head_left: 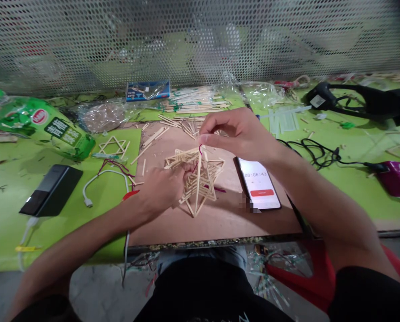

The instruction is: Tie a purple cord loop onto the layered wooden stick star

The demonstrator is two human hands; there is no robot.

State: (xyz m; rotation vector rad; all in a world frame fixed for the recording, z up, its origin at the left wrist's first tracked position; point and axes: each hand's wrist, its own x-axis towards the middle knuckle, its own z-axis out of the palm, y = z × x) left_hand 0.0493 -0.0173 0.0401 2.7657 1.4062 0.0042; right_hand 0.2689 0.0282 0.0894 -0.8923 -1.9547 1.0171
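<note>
A layered star of thin wooden sticks [197, 197] stands on the brown board. At its top, my right hand [235, 134] is closed, thumb and finger pinching a thin purple string [200, 147] that runs down to the sticks. My left hand [162, 185] reaches against the star's left side, its fingers closed among the sticks. Another bit of purple string shows by those fingertips, but what they hold is hidden. More purple material [216, 189] lies at the star's right side.
A phone [262, 185] with a running timer lies right of the star on the board [153, 228]. Loose sticks [151, 143] and a small flat star [112, 145] lie behind. A green bottle [48, 125], black power bank [50, 190], cables and a black strap-like device [357, 103] surround the board.
</note>
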